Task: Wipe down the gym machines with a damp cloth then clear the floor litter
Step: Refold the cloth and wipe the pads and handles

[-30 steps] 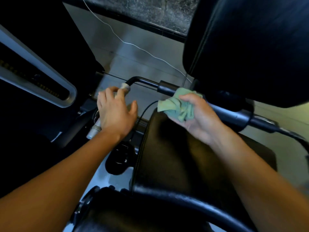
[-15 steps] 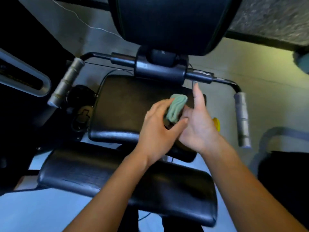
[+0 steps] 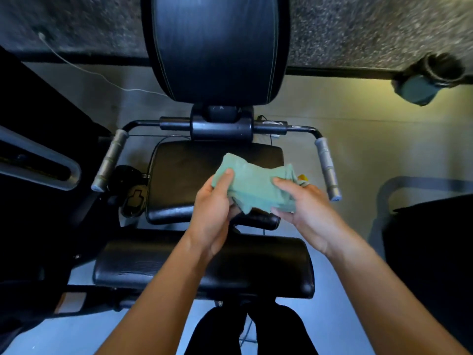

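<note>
A: We start with the green cloth (image 3: pixel 252 184) — it is stretched between both hands, held in the air above the black seat pad (image 3: pixel 179 172) of the machine.

B: Agreed. We see the left hand (image 3: pixel 213 212) at the cloth's eight o'clock corner, thumb laid on top of the fabric and the fingers curled under it, so it pinches that end.

A: And the right hand (image 3: pixel 305 208) is at the four o'clock side. Its thumb presses down on the cloth, and the fingers close beneath it; the fingertips themselves are hidden by the fabric.

B: So both hands are closed on the cloth, neither one spread wide.

A: Outward from there: at twelve o'clock we have the tall black back pad (image 3: pixel 216 47), with a crossbar (image 3: pixel 220 126) just below it.

B: The bar ends in two grey grips — the left handle (image 3: pixel 110 160) at nine o'clock, the right handle (image 3: pixel 327 169) at three o'clock, both apart from the hands.

A: At six o'clock lies a second black cushion (image 3: pixel 281 265), under our forearms.

B: A small yellow object (image 3: pixel 302 177) peeks out just past the cloth's right edge; we cannot tell what it is.
</note>
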